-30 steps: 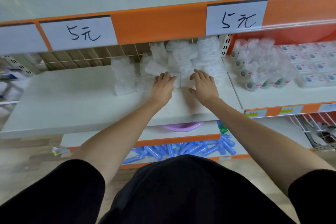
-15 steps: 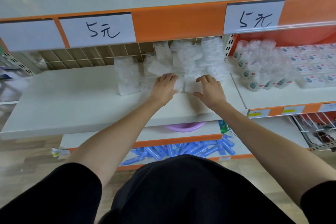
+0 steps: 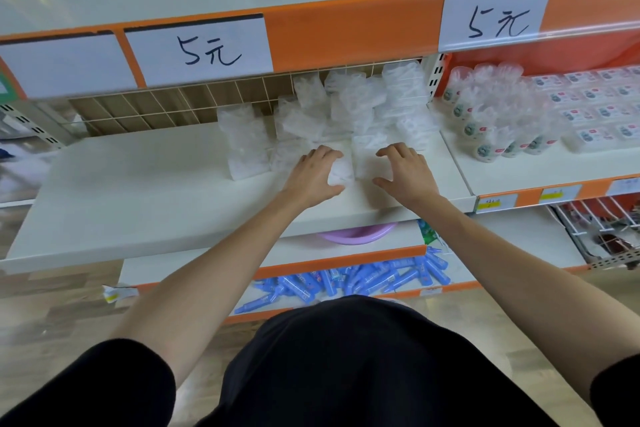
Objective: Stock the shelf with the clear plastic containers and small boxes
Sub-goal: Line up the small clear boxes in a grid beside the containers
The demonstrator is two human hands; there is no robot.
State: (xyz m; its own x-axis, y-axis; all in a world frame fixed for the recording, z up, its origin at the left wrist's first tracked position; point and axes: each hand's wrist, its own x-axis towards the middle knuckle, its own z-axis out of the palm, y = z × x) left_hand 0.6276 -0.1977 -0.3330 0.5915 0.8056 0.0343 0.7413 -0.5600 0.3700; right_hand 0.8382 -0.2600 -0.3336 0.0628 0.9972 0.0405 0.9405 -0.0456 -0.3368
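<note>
Gripping a small clear plastic box [image 3: 341,173] between thumb and curled fingers of the left hand [image 3: 311,173] near the front of the white shelf [image 3: 156,191], with the right hand [image 3: 407,172] arching fingertips onto the neighbouring clear box [image 3: 365,158] just rightward, hold unclear.

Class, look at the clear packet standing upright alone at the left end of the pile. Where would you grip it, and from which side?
Probably pinch the upright clear packet across its upper side edges, coming from the front: the shelf above overhangs it, a wire grid stands behind, and its front and left side are free.
</note>
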